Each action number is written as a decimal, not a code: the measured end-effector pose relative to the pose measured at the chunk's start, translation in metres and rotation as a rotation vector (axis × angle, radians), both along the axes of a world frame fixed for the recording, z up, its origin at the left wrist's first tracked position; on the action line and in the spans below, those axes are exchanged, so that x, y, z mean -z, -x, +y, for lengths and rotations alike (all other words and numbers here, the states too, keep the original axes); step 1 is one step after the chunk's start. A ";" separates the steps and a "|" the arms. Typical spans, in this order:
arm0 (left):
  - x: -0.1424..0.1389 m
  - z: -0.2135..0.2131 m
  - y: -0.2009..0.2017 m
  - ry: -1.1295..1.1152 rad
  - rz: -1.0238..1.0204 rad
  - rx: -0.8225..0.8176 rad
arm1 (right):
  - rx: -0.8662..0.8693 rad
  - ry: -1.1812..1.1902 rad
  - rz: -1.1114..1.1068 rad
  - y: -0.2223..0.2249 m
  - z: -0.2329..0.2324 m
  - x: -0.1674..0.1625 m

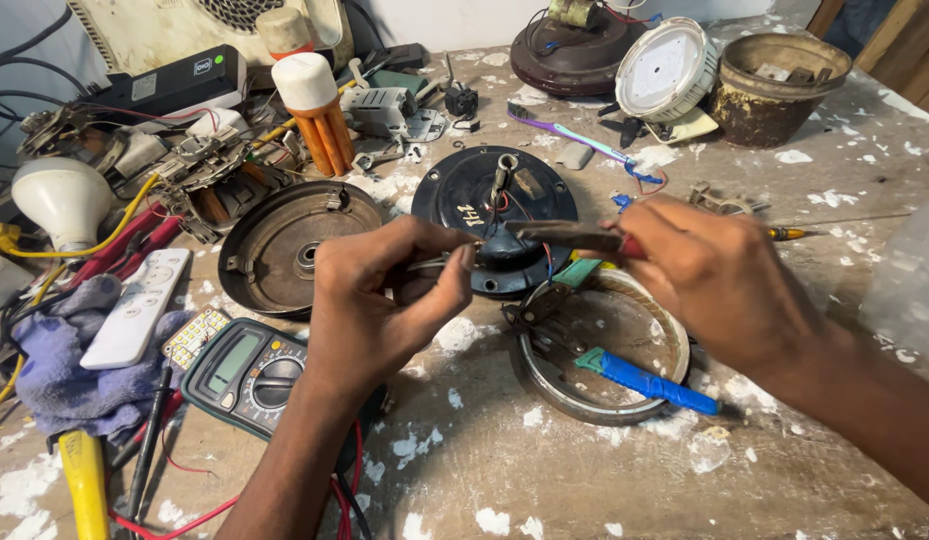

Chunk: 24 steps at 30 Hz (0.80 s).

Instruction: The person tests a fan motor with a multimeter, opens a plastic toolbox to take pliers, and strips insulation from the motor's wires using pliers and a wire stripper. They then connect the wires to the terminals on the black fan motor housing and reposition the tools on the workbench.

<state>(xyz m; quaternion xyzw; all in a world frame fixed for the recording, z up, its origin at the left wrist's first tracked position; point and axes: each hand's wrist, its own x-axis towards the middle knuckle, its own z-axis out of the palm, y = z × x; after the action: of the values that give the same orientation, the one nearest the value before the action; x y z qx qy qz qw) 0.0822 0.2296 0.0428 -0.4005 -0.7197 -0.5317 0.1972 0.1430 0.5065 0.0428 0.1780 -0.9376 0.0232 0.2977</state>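
While the left hand (390, 300) pinches a thin wire (430, 263) between thumb and fingertips, the right hand (720, 275) is clenched around the red handles of a pair of pliers (570, 235), whose dark nose points toward the pinched wire and nearly meets it. Whether the nose actually bites the wire cannot be told. Both hands hover above a paint-flecked wooden workbench (545, 480). Directly behind the grip lies a black round motor cover (465, 205) with a short shaft at its centre and thin red and blue leads running from it. Below the pliers sits a shallow metal ring (555, 385), with a blue-handled tool (645, 381) lying across it just under the right wrist. Left of the wire-holding hand rests a rusty dish-shaped motor housing (285, 245); nearer the forearm lies a green digital multimeter (247, 370), its red and black leads trailing beneath the arm. Farther left, a white remote control (135, 310) rests on a blue cloth (65, 370), beside a white light bulb (60, 200). Well beyond the grip stand an orange-and-white spool (315, 110), a purple toothbrush (570, 135), a round white lamp disc (665, 70) and a rusted bowl (775, 90).
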 end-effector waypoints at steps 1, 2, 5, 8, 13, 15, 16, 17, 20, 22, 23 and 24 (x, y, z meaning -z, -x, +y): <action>0.001 0.000 0.000 -0.036 -0.048 0.012 | 0.019 -0.021 0.018 0.000 0.002 -0.003; 0.001 0.000 0.001 -0.049 -0.064 0.029 | 0.038 -0.041 0.036 0.000 0.003 -0.007; 0.003 -0.003 0.002 -0.104 -0.152 0.094 | 0.183 -0.047 0.018 -0.002 0.005 -0.017; 0.002 -0.002 0.004 -0.169 -0.296 0.213 | 0.477 -0.071 -0.209 -0.001 0.010 -0.029; 0.001 0.002 0.006 -0.101 -0.464 0.305 | 0.670 -0.109 -0.365 -0.003 0.034 -0.031; 0.001 0.004 0.006 -0.069 -0.477 0.326 | 0.692 -0.169 -0.375 -0.001 0.046 -0.023; 0.001 0.005 0.006 -0.053 -0.484 0.340 | 0.690 -0.184 -0.382 0.002 0.051 -0.018; 0.001 0.005 0.005 -0.027 -0.482 0.321 | 0.691 -0.199 -0.388 0.006 0.056 -0.014; -0.001 0.006 0.004 0.043 -0.485 0.274 | 0.708 -0.146 -0.428 0.012 0.073 -0.009; -0.002 0.006 0.004 0.080 -0.505 0.242 | 0.713 -0.096 -0.454 0.014 0.079 -0.010; -0.002 0.007 0.004 0.089 -0.513 0.247 | 0.713 -0.081 -0.464 0.015 0.079 -0.011; -0.002 0.008 0.004 0.098 -0.521 0.249 | 0.710 -0.067 -0.474 0.014 0.079 -0.012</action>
<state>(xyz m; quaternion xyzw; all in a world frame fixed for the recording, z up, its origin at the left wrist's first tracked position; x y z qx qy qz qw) 0.0783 0.2377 0.0450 -0.3446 -0.7162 -0.6015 -0.0807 0.1289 0.5852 0.0553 -0.1566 -0.9834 -0.0707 0.0575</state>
